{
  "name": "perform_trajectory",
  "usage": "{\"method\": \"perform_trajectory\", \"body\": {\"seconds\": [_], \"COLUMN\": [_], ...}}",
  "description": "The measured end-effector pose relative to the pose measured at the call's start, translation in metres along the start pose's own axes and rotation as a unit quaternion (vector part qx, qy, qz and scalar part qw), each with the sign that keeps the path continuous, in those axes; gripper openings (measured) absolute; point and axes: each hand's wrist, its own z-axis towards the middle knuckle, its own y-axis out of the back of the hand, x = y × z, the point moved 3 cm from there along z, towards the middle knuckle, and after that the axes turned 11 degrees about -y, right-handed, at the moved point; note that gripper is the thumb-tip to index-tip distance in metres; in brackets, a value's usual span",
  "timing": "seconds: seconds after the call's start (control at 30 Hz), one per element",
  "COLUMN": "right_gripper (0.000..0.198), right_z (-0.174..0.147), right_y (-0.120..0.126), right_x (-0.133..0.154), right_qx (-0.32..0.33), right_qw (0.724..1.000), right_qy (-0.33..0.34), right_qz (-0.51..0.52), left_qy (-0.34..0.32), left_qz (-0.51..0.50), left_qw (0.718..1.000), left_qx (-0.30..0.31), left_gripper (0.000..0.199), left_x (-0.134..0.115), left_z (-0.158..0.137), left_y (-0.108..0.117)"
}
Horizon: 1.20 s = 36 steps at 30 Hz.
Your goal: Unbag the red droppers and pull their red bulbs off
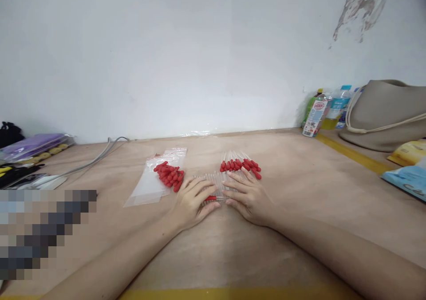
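Observation:
My left hand lies flat, fingers spread, on the left part of a row of clear thin tubes. From the other side my right hand rests on the same row, its fingers also stretched out. A red rubber piece shows between the left thumb and forefinger, against the tubes. Just beyond the right fingers lies a fanned bunch of red-bulbed droppers, their clear stems pointing to the wall. Left of my left hand, a pile of loose red rubber bulbs sits on clear zip bags. The palms hide part of the tubes.
Drink bottles and a grey-beige bag stand at the back right, with yellow and blue packets nearer. Purple packaging and a grey cable lie at the left. A white wall bounds the table.

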Motion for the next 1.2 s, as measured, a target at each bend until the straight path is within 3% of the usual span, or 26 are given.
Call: {"method": "perform_trajectory", "body": {"seconds": [0.13,0.47,0.97,1.07,1.2], "right_gripper": [0.024,0.022,0.024,0.027,0.021], "right_z": [0.0,-0.003,-0.011,-0.013,-0.013], "right_y": [-0.002,-0.005,0.006,0.01,0.016], "right_x": [0.003,0.009,0.012,0.004,-0.012], "right_qx": [0.006,0.017,-0.001,-0.006,-0.038], "right_qw": [1.0,0.993,0.99,0.992,0.997], "right_qy": [0.004,0.058,0.118,0.1,-0.001], "right_qz": [0.017,0.099,0.073,0.08,0.066], "left_qy": [-0.027,-0.05,-0.057,-0.041,0.035], "left_qz": [-0.012,-0.014,-0.044,-0.047,-0.019], "left_qw": [1.0,0.998,0.996,0.996,0.999], "left_qx": [-0.006,0.024,0.053,0.065,0.027], "left_gripper": [0.011,0.007,0.011,0.013,0.015], "left_x": [-0.001,-0.006,-0.009,-0.003,0.019], "left_z": [0.003,0.004,-0.001,-0.006,-0.019], "left_y": [-0.004,-0.003,0.003,0.007,0.012]}}
